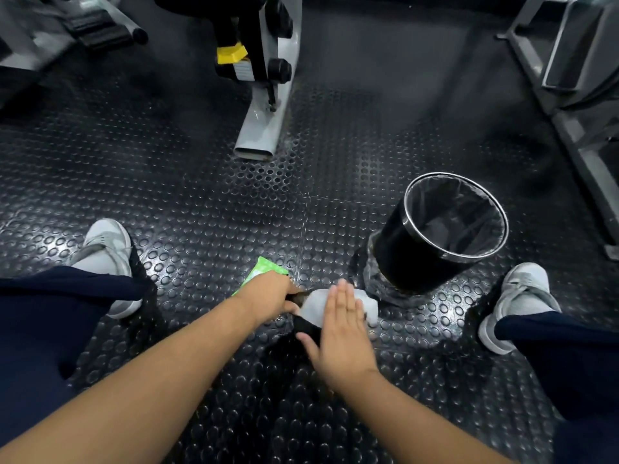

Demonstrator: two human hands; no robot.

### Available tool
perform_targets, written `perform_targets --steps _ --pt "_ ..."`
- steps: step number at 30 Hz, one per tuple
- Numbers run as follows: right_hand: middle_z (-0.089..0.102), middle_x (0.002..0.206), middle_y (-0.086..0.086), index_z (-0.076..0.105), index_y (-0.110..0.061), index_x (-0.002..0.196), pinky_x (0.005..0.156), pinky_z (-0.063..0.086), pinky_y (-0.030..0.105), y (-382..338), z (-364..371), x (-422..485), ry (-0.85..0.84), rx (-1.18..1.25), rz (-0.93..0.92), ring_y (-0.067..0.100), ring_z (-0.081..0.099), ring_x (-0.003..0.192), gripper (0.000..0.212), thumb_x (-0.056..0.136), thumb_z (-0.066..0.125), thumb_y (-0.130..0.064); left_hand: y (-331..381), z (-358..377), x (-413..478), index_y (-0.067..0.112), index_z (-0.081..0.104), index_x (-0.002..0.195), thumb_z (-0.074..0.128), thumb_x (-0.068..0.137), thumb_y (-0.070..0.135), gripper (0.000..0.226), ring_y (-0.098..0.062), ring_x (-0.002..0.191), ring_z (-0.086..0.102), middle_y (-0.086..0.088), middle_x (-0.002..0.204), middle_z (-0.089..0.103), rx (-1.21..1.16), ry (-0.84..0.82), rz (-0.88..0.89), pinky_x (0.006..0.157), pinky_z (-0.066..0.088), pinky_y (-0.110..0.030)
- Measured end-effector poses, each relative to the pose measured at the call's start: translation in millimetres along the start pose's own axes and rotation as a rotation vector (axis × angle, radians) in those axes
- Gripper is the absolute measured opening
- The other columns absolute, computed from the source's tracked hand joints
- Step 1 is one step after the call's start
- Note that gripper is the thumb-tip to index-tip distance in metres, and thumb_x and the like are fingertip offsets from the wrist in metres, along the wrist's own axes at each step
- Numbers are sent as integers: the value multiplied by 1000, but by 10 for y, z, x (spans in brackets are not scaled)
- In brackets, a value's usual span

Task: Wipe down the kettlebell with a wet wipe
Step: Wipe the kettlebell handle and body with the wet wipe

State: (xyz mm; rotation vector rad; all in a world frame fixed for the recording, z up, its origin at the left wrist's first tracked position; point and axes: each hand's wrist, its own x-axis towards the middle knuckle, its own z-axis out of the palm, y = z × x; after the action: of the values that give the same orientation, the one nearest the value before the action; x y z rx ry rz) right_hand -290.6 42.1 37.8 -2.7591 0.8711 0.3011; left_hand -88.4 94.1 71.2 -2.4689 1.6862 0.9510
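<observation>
Green wipe packet (265, 270) lies on the studded rubber floor (201, 212), partly behind the left hand (271, 293), whose fingers curl onto the black kettlebell (306, 324). White wet wipe (316, 304) drapes the kettlebell; the right hand (338, 333) presses it flat, fingers straight. Black bin (402, 259) stands just right.

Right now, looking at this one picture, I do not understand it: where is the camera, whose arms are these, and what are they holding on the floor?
There is no machine here. The camera sits on a person's head and looks down, so the arms are that person's own. The left grip, a bare hand, holds the top of a black kettlebell, mostly hidden. The right grip lies flat and presses a white wet wipe on it. Behind the left grip lies a green wipe pack. A black lined bin stands to the right on the studded rubber floor.
</observation>
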Motion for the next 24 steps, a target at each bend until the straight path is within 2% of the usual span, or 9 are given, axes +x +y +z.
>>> perform_targets --steps 4,9,11,13,14,17,20,22,24 --pt "-31 161 29 -24 6 153 125 -8 58 -444 -73 156 -87 -119 -158 42 -30 150 98 103 20 -66 -2 32 1 12 70 89 64 91 21 11 -21 72 58 -6 82 71 94 39 -20 62 41 -29" --pt "-39 160 21 -29 -1 154 125 -9 56 -57 -56 -17 -94 -184 -217 36 -36 149 94 105 25 -60 -24 43 15 23 58 76 68 92 29 20 -20 71 58 3 71 61 5 19 -9 55 34 -27" --pt "-37 162 20 -26 -2 155 125 -10 56 163 -39 -79 -80 -196 -143 37 -33 150 94 104 22 -64 -27 19 17 23 69 92 72 92 38 15 -21 80 64 -1 82 69 -10 -9 -3 62 37 -29" --pt "-25 166 22 -19 1 157 126 -11 55 257 -82 -60 -50 -177 -41 38 -23 154 97 102 22 -68 -37 27 25 21 73 114 73 91 45 33 -23 92 67 -5 95 74 -19 -11 -22 68 39 -28" --pt "-20 167 24 -16 3 157 126 -11 54 252 -112 -34 -52 -169 -18 38 -20 155 99 101 21 -70 -39 41 31 21 72 118 73 90 46 37 -24 94 68 -5 97 74 -15 -8 -25 69 39 -28" --pt "-19 166 26 -17 5 157 128 -8 50 103 -200 39 -104 -126 -18 37 -17 156 101 100 18 -72 -50 44 43 24 72 106 73 91 44 25 -23 86 66 -2 87 72 -18 -9 -18 66 39 -29" --pt "-25 164 25 -19 5 156 128 -5 50 -103 -239 46 -127 -74 -51 39 -19 155 102 101 23 -70 -51 52 38 22 68 90 70 90 32 10 -20 73 58 3 72 60 12 25 4 59 34 -30" --pt "-27 164 24 -17 5 157 128 -2 53 -209 -230 15 -139 -59 -113 38 -23 154 100 102 26 -67 -47 59 29 18 61 80 66 88 27 13 -21 70 55 2 68 55 34 46 8 53 31 -30" --pt "-26 165 21 -15 2 159 128 -1 52 -246 -194 -30 -135 -39 -168 35 -25 154 96 104 29 -63 -45 60 19 14 62 80 65 88 28 17 -24 71 58 0 69 57 39 59 3 50 31 -27"
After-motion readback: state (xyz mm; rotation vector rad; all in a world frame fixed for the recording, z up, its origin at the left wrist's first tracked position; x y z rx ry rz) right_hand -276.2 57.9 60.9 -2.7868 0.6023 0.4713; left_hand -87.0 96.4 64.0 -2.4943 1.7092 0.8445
